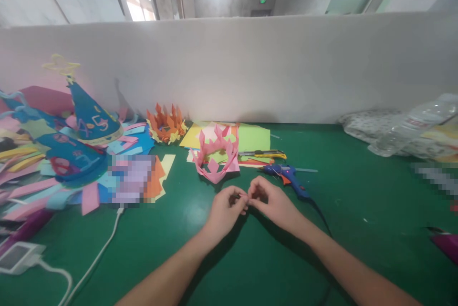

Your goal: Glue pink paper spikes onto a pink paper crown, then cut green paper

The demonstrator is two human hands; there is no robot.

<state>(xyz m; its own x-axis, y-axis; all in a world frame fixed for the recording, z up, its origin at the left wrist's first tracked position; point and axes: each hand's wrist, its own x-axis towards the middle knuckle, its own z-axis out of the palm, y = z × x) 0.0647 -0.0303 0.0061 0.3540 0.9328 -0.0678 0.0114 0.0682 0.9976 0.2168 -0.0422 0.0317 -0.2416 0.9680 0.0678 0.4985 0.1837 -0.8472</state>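
Note:
My left hand point(230, 204) and my right hand point(266, 199) meet fingertip to fingertip above the green table. Between them they pinch a small pink piece point(244, 196), mostly covered by the fingers; it looks like paper. Just behind stands a pink paper crown point(213, 163) with pointed tips. A blue hot glue gun point(286, 174) lies beyond my right hand, its nozzle pointing left and a glue stick out of its back. Behind the gun, a yellow utility knife point(266, 154) rests on coloured paper sheets point(254, 137).
An orange and yellow paper crown point(166, 127) stands at the back. Blue cone hats point(93, 117) sit among paper strips on the left. A white cable point(103, 246) crosses the left front. At right, a plastic bottle point(411, 125) leans on a patterned bag. A partition point(250, 67) closes off the back.

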